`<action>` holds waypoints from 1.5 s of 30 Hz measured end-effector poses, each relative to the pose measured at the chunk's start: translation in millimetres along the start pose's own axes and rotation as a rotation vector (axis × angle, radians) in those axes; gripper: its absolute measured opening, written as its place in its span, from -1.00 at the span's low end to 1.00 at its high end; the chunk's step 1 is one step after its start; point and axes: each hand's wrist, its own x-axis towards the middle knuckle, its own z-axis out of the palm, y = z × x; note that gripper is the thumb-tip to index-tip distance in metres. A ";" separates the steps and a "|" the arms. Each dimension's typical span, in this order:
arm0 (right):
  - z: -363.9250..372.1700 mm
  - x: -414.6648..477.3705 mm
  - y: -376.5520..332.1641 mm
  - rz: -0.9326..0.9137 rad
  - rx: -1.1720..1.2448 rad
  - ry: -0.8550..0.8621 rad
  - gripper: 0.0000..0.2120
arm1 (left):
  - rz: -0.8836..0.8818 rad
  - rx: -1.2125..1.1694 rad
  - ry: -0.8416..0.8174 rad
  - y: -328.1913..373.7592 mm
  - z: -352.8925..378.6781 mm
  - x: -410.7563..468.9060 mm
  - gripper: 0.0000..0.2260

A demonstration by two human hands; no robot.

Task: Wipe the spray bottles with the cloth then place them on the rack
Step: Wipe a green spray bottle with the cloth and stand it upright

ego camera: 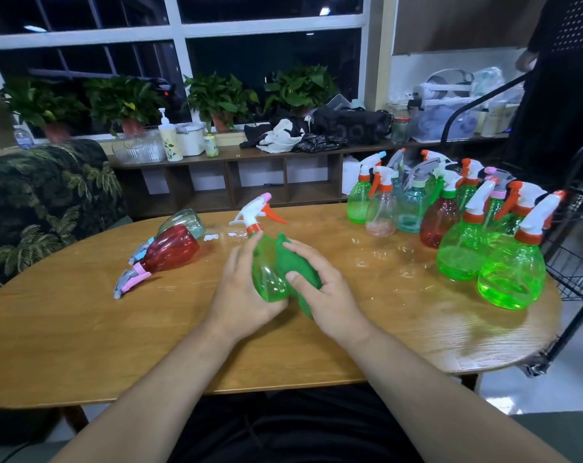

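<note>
My left hand [241, 295] grips a clear green spray bottle [266, 272] with a white and orange trigger head, held upright above the middle of the wooden table [83, 345]. My right hand [323, 292] holds a green cloth [295, 262] pressed against the bottle's right side. Two bottles lie on their sides at the left: a red one [169, 250] with a pink and grey head, and a pale teal one [185, 220] behind it. Several upright spray bottles [457, 225] stand grouped at the table's right end. A black wire rack [577, 262] stands just beyond the right edge.
A leaf-patterned armchair [46, 202] sits at the left. Behind the table runs a low wooden shelf [236, 175] with potted plants, a soap dispenser, containers and dark clothing on top. A person in dark clothes [557, 88] stands at the far right by the rack.
</note>
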 end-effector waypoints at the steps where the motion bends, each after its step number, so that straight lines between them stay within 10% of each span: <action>1: -1.7 1.3 -1.7 0.064 0.085 0.014 -0.59 | 0.047 0.006 -0.043 2.2 0.5 -1.4 0.02; 12: -15.9 11.4 -21.0 0.463 0.824 0.085 -0.62 | 0.269 0.027 -0.203 14.9 1.6 -4.4 0.12; 28: -19.8 14.5 -14.3 0.515 0.774 0.110 -0.70 | 0.340 0.100 -0.230 13.2 -0.7 -3.3 0.04; 45: 0.5 2.6 0.3 0.164 0.125 0.021 -0.56 | -0.151 -0.001 0.070 4.0 1.5 2.8 0.05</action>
